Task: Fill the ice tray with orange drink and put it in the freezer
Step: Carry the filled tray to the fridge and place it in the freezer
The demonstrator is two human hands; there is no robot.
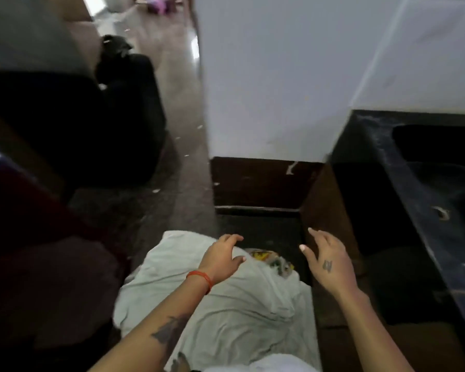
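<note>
My left hand [222, 257] hovers low in the middle of the view, fingers spread, holding nothing; an orange band circles its wrist. My right hand [325, 259] is beside it to the right, fingers also apart and empty. Both hang above a pale cloth [226, 304] on the floor. No ice tray, orange drink or freezer shows in this blurred view.
A black stone counter with a dark sink [427, 167] runs along the right. A white wall corner [266, 89] stands ahead with dark skirting below. A black bag [129, 108] sits on the floor at left. A colourful wrapper [269, 260] lies by the cloth.
</note>
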